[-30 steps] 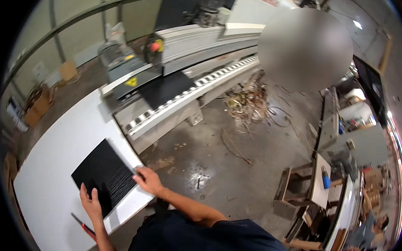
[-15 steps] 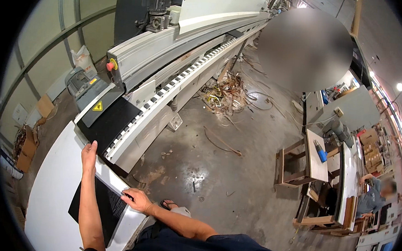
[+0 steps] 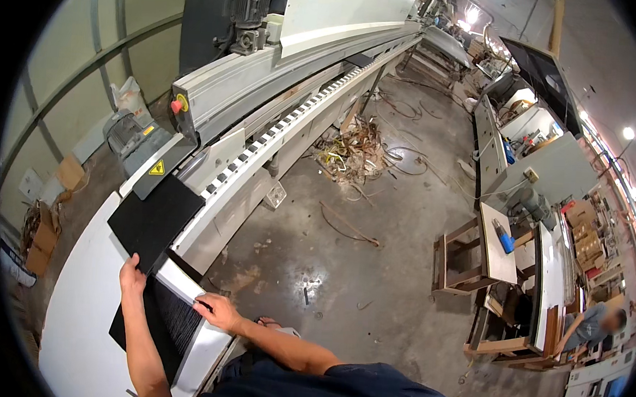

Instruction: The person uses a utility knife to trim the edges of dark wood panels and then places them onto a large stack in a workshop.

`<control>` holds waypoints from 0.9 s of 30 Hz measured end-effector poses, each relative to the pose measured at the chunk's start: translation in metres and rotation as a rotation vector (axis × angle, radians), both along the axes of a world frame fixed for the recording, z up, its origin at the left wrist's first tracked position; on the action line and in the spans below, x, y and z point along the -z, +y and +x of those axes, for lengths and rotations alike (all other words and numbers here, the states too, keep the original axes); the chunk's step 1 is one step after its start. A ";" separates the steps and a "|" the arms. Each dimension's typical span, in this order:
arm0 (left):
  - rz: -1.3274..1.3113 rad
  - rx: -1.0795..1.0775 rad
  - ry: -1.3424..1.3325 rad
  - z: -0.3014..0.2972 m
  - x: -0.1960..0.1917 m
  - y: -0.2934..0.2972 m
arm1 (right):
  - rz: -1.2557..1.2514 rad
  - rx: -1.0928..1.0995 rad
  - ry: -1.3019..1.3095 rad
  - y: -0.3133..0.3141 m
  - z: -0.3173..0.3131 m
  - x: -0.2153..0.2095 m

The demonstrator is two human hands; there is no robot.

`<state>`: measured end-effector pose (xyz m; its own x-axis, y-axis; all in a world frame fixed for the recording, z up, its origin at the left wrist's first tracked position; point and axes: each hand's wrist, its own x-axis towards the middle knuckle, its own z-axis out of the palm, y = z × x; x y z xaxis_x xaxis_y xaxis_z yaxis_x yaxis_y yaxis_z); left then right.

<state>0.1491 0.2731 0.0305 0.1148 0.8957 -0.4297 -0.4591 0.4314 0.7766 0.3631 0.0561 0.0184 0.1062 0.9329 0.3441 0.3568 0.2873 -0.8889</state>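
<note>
A flat black panel [image 3: 158, 218] lies half on the white curved table [image 3: 83, 286] and half under the end of the edge-banding machine [image 3: 229, 98]. My left hand [image 3: 133, 274] grips its near edge, fingers closed on the corner. Below that, a second black panel [image 3: 157, 327] with a ridged, striped face lies on the table, partly covered by my left forearm. Beside its right side, at the table's front edge, my right hand [image 3: 218, 313] is closed, with a small dark thing showing at the fingers that I cannot make out.
A toothed conveyor track [image 3: 286, 127] runs away along the machine. A heap of scrap strips [image 3: 353, 153] lies on the floor. To the right stand a wooden bench [image 3: 499, 249] with a blue heat gun [image 3: 503, 237] and a person [image 3: 593, 324] at a worktable.
The black panel has slid toward me, out from the machine, and my left hand has drawn back with it. My right hand has stayed nearly in place. My view has turned slightly.
</note>
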 end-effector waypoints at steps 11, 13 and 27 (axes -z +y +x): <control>-0.103 -0.275 -0.014 -0.106 -0.046 -0.225 | -0.312 -0.011 0.327 0.004 0.001 0.038; -0.073 -0.269 -0.054 -0.124 -0.032 -0.256 | -0.419 -0.070 0.485 0.017 -0.001 0.035; 0.179 -0.425 1.405 -0.107 -0.042 -0.293 | -0.457 -0.237 -0.291 0.066 -0.031 0.003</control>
